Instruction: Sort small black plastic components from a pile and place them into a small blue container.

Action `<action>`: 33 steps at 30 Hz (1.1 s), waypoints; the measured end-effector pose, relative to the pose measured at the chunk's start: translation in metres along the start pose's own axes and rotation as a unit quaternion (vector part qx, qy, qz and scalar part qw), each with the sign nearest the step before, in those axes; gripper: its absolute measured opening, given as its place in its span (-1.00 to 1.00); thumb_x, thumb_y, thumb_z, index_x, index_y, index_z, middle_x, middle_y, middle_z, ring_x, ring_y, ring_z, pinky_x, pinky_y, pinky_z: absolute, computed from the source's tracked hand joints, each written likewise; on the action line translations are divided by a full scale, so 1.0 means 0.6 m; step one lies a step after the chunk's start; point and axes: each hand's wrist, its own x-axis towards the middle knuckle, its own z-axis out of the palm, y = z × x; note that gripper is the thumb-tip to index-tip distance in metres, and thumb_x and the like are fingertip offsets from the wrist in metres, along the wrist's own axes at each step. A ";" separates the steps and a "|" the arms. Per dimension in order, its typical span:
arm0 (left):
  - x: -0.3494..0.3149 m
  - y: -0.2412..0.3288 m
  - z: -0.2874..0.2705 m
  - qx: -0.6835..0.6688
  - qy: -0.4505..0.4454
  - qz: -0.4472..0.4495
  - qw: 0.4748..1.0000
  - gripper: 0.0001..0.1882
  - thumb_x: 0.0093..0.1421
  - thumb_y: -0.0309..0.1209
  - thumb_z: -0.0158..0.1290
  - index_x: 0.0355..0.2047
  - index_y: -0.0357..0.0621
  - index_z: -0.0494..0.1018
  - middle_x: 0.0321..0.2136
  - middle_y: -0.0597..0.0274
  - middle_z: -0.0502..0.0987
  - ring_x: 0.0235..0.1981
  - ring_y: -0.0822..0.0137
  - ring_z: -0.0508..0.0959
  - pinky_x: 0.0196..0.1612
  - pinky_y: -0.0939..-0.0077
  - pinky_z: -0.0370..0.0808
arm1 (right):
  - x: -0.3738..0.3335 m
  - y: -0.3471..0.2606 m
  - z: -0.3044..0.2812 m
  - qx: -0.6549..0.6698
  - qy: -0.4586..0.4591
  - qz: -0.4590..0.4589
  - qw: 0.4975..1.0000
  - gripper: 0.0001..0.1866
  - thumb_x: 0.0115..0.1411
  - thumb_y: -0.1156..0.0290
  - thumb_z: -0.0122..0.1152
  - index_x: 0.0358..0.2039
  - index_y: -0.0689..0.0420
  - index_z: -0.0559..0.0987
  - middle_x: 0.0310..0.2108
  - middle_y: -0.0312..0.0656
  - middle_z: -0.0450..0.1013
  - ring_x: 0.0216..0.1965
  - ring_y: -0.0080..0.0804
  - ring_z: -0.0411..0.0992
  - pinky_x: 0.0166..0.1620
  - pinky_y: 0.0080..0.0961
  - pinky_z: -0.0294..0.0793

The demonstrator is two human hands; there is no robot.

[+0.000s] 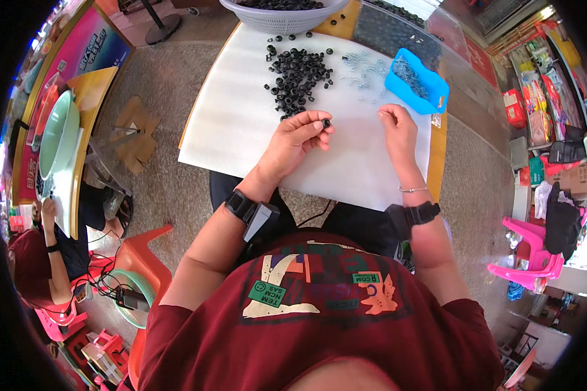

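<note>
My left hand (295,140) is closed over the white tabletop, with a small black round piece (326,122) pinched between thumb and fingertips. Just beyond it spreads a pile of similar black pieces (299,73). To the right and apart from it, my right hand (401,133) is raised with thumb and fingertips pressed together; whatever they hold is too small to make out. Small shiny metal pieces, perhaps screws (365,68), lie scattered beyond the hands. More of them fill a blue plastic tray (401,93), which stands just past my right hand.
A grey basket (284,23) of black pieces stands at the table's far edge. Beside it is a clear bin (385,32) with more black pieces. At left, another person (42,267) sits by a table with a green basin (60,137). Pink stools (535,247) stand at right.
</note>
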 end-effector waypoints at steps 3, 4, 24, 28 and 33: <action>0.001 0.001 0.000 0.008 0.001 0.002 1.000 -0.78 0.30 -0.50 -0.07 -0.08 -0.31 0.43 -0.30 0.17 0.53 -0.39 0.42 0.51 -0.25 0.55 0.49 | -0.019 -0.079 0.005 0.147 -0.075 0.035 0.986 -0.90 0.10 0.56 0.23 -0.33 0.17 0.54 -0.42 -0.21 0.48 -0.43 -0.51 0.43 -0.31 -0.60 0.43; 0.001 0.000 0.000 0.013 0.000 0.004 1.000 -0.78 0.30 -0.50 -0.07 -0.08 -0.30 0.43 -0.30 0.18 0.53 -0.39 0.42 0.51 -0.25 0.55 0.49 | -0.027 -0.107 0.007 0.155 -0.097 0.020 0.983 -0.90 0.10 0.57 0.22 -0.34 0.18 0.54 -0.42 -0.21 0.47 -0.43 -0.50 0.44 -0.31 -0.60 0.43; -0.003 0.001 -0.003 -0.012 0.013 0.029 0.999 -0.80 0.28 -0.50 -0.07 -0.12 -0.30 0.43 -0.36 0.19 0.52 -0.42 0.43 0.52 -0.27 0.56 0.49 | -0.030 -0.155 0.046 0.097 -0.085 -0.112 0.985 -0.84 0.16 0.57 0.13 -0.23 0.24 0.55 -0.38 -0.13 0.45 -0.36 -0.34 0.48 -0.28 -0.47 0.46; 0.001 -0.001 -0.010 -0.029 -0.007 0.015 0.999 -0.79 0.25 -0.52 -0.06 -0.13 -0.30 0.43 -0.37 0.17 0.53 -0.45 0.42 0.52 -0.29 0.55 0.49 | 0.029 -0.103 0.104 0.031 -0.121 -0.148 0.981 -0.87 0.07 0.57 0.17 -0.32 0.22 0.54 -0.40 -0.10 0.47 -0.36 -0.20 0.47 -0.30 -0.37 0.45; 0.003 -0.004 -0.010 -0.042 0.003 0.027 0.999 -0.79 0.25 -0.53 -0.07 -0.12 -0.29 0.43 -0.36 0.15 0.54 -0.45 0.40 0.53 -0.31 0.54 0.50 | 0.040 -0.094 0.147 -0.011 -0.151 -0.194 0.969 -0.92 -0.01 0.57 0.17 -0.44 0.17 0.49 -0.46 -0.12 0.43 -0.36 -0.11 0.42 -0.31 -0.27 0.42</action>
